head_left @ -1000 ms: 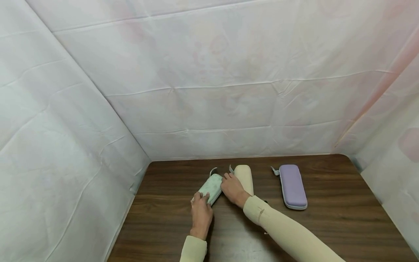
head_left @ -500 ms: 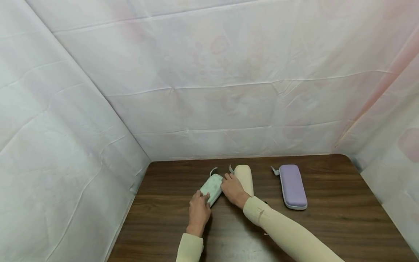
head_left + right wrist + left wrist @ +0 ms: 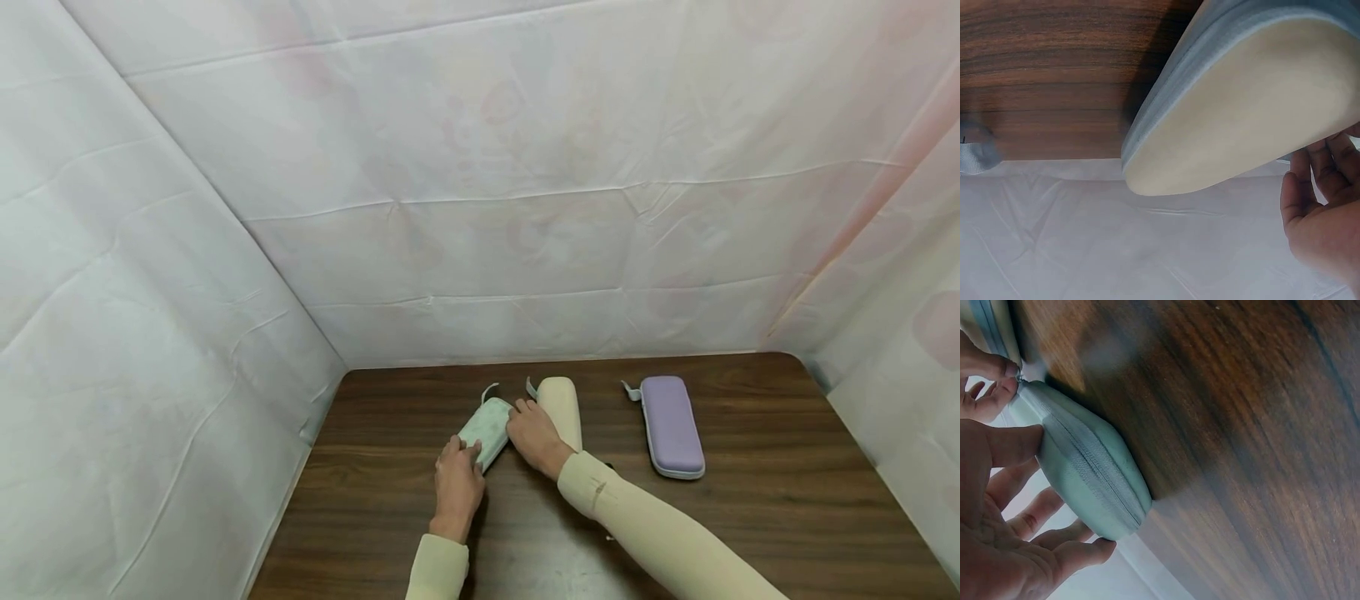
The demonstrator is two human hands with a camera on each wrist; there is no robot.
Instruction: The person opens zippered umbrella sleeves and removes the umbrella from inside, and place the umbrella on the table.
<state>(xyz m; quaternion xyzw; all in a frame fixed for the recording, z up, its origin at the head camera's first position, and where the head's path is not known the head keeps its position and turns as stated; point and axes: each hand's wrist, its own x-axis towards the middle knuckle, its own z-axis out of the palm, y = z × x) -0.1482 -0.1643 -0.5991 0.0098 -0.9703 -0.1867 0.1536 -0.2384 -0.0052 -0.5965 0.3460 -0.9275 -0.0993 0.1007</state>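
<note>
A mint green zip case (image 3: pixel 489 423) lies at a slant on the wooden table, its wrist strap pointing to the back. My left hand (image 3: pixel 457 482) grips its near end, thumb on one side and fingers on the other, as the left wrist view shows. The case's zip (image 3: pixel 1094 459) looks closed along the visible side. At the far right corner of the case, my right hand (image 3: pixel 534 433) pinches the small zip pull (image 3: pixel 1020 378) between thumb and finger. A cream case (image 3: pixel 560 408) lies partly behind the right hand and wrist.
A purple case (image 3: pixel 672 425) with a grey strap (image 3: pixel 632 392) lies farther right on the table (image 3: pixel 360 500). Pale sheets (image 3: pixel 480 250) hang behind the table and along both sides. A small dark object shows beside the right sleeve, too hidden to identify.
My left hand has slipped slightly back along the mint green case, toward the near left, then stayed there. The right hand and the cases look unmoved.
</note>
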